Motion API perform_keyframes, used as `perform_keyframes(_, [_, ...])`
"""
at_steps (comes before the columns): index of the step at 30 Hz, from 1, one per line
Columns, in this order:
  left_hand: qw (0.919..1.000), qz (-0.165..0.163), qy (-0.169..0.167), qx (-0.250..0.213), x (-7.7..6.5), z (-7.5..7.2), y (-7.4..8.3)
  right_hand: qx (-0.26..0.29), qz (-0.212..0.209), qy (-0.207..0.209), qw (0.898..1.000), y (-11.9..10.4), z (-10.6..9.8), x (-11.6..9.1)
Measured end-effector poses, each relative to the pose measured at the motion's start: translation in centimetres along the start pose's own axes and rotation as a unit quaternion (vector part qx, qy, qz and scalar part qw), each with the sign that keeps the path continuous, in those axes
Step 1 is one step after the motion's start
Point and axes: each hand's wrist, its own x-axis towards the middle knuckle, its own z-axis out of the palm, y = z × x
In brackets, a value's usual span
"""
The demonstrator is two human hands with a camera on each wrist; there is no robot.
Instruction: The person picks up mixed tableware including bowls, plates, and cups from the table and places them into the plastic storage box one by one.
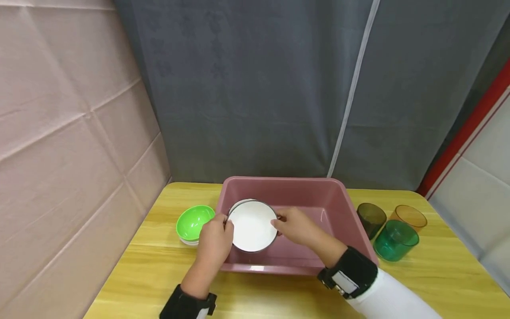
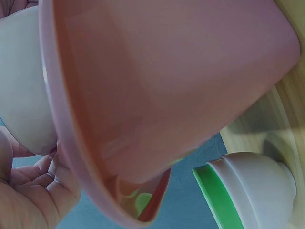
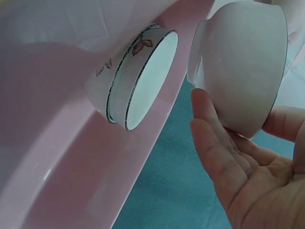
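Both my hands hold one white bowl [image 1: 253, 227] with a dark rim over the left part of a pink plastic basin [image 1: 287, 191]. My left hand [image 1: 215, 241] grips its left edge, and my right hand [image 1: 298, 227] pinches the right edge between thumb and fingers. From the right wrist, the fingers [image 3: 217, 138] show under the bowl's plain white outside. Nested white bowls [image 3: 147, 78] with brown leaf prints and dark rims sit inside the basin, mostly hidden behind the held bowl in the head view.
A bright green bowl [image 1: 195, 222] tops white bowls [image 2: 262, 191] on the wooden table [image 1: 151, 266], left of the basin. At the basin's right stand a dark brown cup [image 1: 371, 218], an orange cup [image 1: 410, 216] and a green cup [image 1: 395, 241]. A grey curtain [image 1: 247, 88] hangs behind.
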Motion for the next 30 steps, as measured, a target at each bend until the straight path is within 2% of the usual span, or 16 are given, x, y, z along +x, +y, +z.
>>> perform_keyframes(10, [0.9999, -0.015, -0.003, -0.008, 0.1, 0.1, 0.1, 0.012, 0.006, 0.004, 1.000, -0.2, -0.2, 0.8])
perform_keyframes(20, [0.9984, -0.042, -0.018, -0.035, 0.3, 0.2, 0.0, -0.002, 0.039, 0.014, 0.999, -0.1, -0.4, 1.9])
perform_keyframes(30, [0.9963, -0.062, -0.032, -0.050, 0.5, 0.3, -0.3, -0.002, 0.035, 0.009, 0.999, -0.1, -0.7, 2.4])
